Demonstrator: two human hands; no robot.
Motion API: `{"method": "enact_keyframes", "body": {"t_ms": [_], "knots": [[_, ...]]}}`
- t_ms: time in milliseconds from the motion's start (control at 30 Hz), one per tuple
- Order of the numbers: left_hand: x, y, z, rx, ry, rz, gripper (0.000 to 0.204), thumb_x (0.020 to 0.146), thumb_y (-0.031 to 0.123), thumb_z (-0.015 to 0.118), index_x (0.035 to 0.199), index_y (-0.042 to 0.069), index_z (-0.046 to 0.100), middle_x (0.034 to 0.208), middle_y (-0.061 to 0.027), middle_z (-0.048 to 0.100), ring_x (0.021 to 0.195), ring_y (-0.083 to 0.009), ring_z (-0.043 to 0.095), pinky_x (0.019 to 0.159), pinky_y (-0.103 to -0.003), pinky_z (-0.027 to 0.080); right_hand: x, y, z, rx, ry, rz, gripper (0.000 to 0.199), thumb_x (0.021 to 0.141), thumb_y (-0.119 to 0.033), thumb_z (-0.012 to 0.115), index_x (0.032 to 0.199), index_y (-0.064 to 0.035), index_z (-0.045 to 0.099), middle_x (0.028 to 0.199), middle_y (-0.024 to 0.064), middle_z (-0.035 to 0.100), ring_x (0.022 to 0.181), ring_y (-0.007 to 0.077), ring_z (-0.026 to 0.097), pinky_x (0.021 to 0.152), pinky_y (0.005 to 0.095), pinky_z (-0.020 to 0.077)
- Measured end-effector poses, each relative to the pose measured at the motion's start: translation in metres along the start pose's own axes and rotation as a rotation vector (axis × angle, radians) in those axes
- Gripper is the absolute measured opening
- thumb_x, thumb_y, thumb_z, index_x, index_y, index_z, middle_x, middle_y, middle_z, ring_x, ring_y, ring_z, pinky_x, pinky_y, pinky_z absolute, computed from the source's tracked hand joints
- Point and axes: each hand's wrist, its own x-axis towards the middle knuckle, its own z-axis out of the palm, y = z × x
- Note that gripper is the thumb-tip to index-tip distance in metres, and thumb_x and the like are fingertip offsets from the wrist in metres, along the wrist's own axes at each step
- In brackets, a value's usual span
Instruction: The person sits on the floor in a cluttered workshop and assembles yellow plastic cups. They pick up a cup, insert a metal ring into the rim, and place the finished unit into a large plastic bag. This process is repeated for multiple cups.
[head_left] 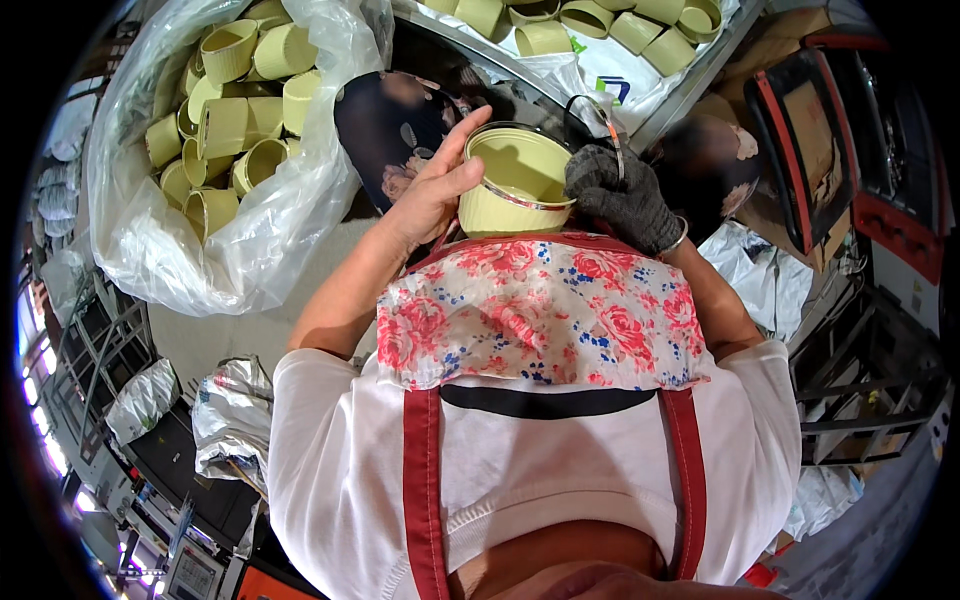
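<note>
A pale yellow-green ribbed pot (518,180) is tilted in front of my apron, its hollow inside facing up. My bare left hand (447,178) grips its left side, thumb against the near wall and fingers behind. On the right, my right hand (625,195) wears a dark grey knitted glove and is closed at the pot's rim. A slim tool (614,140) with a metallic and orange shaft sticks up from that fist; its working end is hidden. Beside the shaft, a thin black loop (572,108) curves near the pot; what it belongs to cannot be made out.
At the left, a large clear plastic bag (240,270) holds many similar pots (228,50). More pots (540,38) lie on white sheeting in a metal-edged tray (690,85) ahead. Black metal frames (870,370) and a red-edged black panel (800,150) stand at the right.
</note>
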Motion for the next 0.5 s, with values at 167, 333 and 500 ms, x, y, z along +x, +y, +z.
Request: {"method": "enact_keyframes", "body": {"t_ms": [167,333,500], "knots": [[0.008,-0.004,-0.02,0.228,-0.028,0.203,0.059,0.08,0.03,0.064,0.128,0.007,0.037,0.128,-0.01,0.04,0.11,-0.0167,0.045,0.094,-0.029,0.035,0.002,0.003,0.002,0.065,0.015,-0.052,0.011,0.079,-0.009,0.061,0.086,0.0002,0.058,0.081,0.0009,0.055,0.073,0.0083,0.053,0.069,0.024,0.046],[0.006,-0.005,-0.007,0.027,0.073,0.114,0.057,0.079,0.025,0.064,0.127,0.006,0.039,0.126,-0.0107,0.042,0.11,-0.0183,0.045,0.095,-0.031,0.035,0.003,-0.001,0.002,0.109,0.012,0.066,0.011,0.081,-0.01,0.06,0.086,-0.0004,0.058,0.079,0.0004,0.054,0.07,0.0078,0.052,0.066,0.0234,0.0459],[0.001,0.012,0.011,-0.024,-0.029,-0.007,0.052,0.081,0.018,0.06,0.125,0.002,0.038,0.12,-0.0124,0.048,0.109,-0.0208,0.049,0.094,-0.034,0.039,0.003,0.006,-0.001,0.024,0.077,-0.13,0.012,0.082,-0.01,0.059,0.087,0.0002,0.057,0.081,0.0012,0.056,0.072,0.0084,0.053,0.066,0.0233,0.0456]]}}
